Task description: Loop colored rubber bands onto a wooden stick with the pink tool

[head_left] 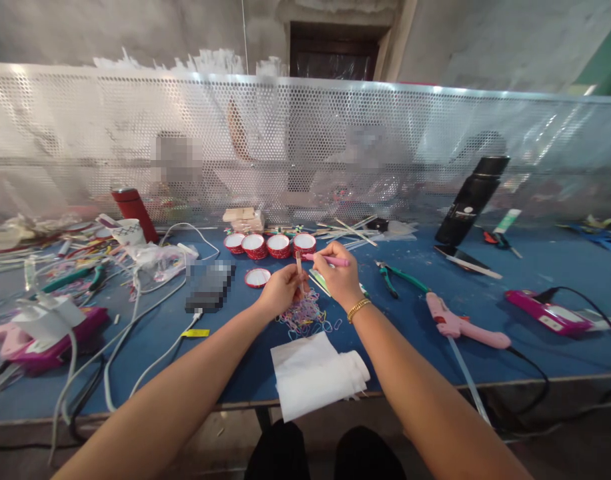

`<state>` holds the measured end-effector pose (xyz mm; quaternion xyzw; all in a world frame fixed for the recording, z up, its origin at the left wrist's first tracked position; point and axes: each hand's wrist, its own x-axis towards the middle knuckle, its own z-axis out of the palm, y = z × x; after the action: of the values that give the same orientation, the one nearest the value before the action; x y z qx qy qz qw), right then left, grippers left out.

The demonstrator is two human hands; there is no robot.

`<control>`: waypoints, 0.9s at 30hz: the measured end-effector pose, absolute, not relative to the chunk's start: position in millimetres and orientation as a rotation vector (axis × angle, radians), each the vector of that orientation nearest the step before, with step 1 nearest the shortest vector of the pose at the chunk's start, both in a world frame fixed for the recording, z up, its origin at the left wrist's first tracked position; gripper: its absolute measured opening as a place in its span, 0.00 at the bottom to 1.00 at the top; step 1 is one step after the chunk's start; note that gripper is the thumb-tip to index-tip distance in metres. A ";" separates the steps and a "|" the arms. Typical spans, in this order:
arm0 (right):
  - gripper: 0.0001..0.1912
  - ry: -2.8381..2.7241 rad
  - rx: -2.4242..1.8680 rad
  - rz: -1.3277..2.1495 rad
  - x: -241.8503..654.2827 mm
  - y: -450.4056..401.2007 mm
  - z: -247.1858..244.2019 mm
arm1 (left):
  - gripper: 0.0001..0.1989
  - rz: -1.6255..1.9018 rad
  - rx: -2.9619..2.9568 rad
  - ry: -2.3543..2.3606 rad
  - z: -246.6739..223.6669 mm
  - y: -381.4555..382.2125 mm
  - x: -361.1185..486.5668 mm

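Observation:
My left hand [284, 291] is closed on a small flat wooden stick [299, 263], held upright. My right hand [336, 272] grips a pink pen [335, 261], its tip pointing left at the upper part of the stick. Below my hands lies a pile of pastel paper clips or small bands [301, 316]; which, I cannot tell. Just behind stand several red round tins [278, 247] with white tops, and one red-rimmed white disc [257, 277] lies left of my left hand. Nearer me is a roll of white paper [318, 377].
On the right are green pliers [395, 277], a pink glue gun [460, 325], a black bottle [470, 201] and a magenta power strip [548, 313]. On the left, a phone [211, 287], white cables, a red flask [135, 215] and a paper cup [129, 235]. A perforated metal screen [270, 147] stands behind.

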<state>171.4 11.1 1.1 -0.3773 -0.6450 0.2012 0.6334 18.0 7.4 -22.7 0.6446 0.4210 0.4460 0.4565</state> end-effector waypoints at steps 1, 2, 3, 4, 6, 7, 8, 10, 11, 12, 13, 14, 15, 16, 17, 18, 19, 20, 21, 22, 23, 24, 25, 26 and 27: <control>0.09 -1.468 -0.858 0.468 171.3 11.3 0.9 | 0.14 1.097 1.581 1.042 -22.5 7.4 18.0; 0.09 -1.471 -0.855 0.470 171.1 11.4 0.7 | 0.14 1.096 1.579 1.039 -22.3 7.4 18.0; 0.09 -1.484 -0.857 0.467 170.9 11.4 0.4 | 0.14 1.096 1.582 1.028 -22.1 7.3 18.1; 0.08 -1.500 -0.862 0.459 170.7 11.4 0.2 | 0.14 1.098 1.590 1.015 -21.9 7.3 18.1; 0.08 -1.527 -0.873 0.440 170.5 11.5 0.1 | 0.13 1.099 1.601 1.004 -21.4 7.0 18.2; 0.08 -1.528 -0.877 0.434 170.6 11.6 0.1 | 0.13 1.100 1.600 1.010 -21.0 6.9 18.2; 0.08 -1.519 -0.881 0.430 170.8 11.8 0.2 | 0.12 1.103 1.595 1.020 -20.7 6.8 18.4; 0.08 -1.493 -0.887 0.430 171.3 11.9 0.5 | 0.11 1.106 1.580 1.038 -20.1 6.5 18.6; 0.08 -1.484 -0.887 0.433 171.5 11.8 0.8 | 0.11 1.108 1.574 1.039 -20.0 6.4 18.8; 0.08 -1.480 -0.884 0.435 171.5 11.5 1.0 | 0.11 1.109 1.572 1.035 -19.9 6.4 18.8; 0.08 -1.482 -0.880 0.437 171.4 11.1 1.3 | 0.12 1.109 1.573 1.029 -20.0 6.3 18.9; 0.08 -1.490 -0.876 0.442 171.2 10.5 1.7 | 0.12 1.108 1.577 1.023 -20.2 6.3 18.8; 0.08 -1.499 -0.871 0.448 170.8 9.8 2.0 | 0.13 1.107 1.583 1.018 -20.4 6.4 18.7; 0.08 -1.506 -0.867 0.453 170.5 9.2 2.3 | 0.13 1.106 1.590 1.015 -20.6 6.4 18.6; 0.07 -1.510 -0.865 0.458 170.1 8.7 2.5 | 0.14 1.104 1.599 1.014 -20.8 6.5 18.4; 0.07 -1.512 -0.863 0.461 169.7 8.3 2.5 | 0.14 1.102 1.607 1.014 -21.0 6.6 18.2; 0.07 -1.514 -0.862 0.460 169.5 8.1 2.4 | 0.14 1.098 1.613 1.012 -21.1 6.7 18.1; 0.07 -1.515 -0.862 0.458 169.3 8.1 2.0 | 0.13 1.096 1.617 1.009 -21.1 6.7 17.9; 0.07 -1.515 -0.863 0.457 169.1 8.4 1.5 | 0.13 1.096 1.619 1.004 -21.2 6.8 17.9; 0.07 -1.516 -0.864 0.458 169.1 8.7 1.0 | 0.13 1.097 1.622 1.000 -21.2 6.8 17.8; 0.07 -1.515 -0.865 0.460 169.0 9.1 0.4 | 0.13 1.098 1.624 0.996 -21.1 6.7 17.8; 0.07 -1.516 -0.867 0.461 169.1 9.5 -0.1 | 0.13 1.102 1.624 0.995 -21.1 6.7 17.8; 0.07 -1.517 -0.871 0.459 169.2 9.9 -0.4 | 0.12 1.105 1.623 0.998 -21.1 6.6 17.8; 0.07 -1.518 -0.875 0.453 169.3 10.3 -0.4 | 0.12 1.107 1.621 1.002 -21.1 6.6 17.8; 0.07 -1.520 -0.878 0.443 169.6 10.6 -0.3 | 0.12 1.108 1.619 1.008 -21.0 6.6 17.7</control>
<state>169.6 10.6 -0.3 -0.3815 -0.6604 0.1926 0.6174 17.7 6.6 -21.0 0.6551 0.4078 0.4482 0.4513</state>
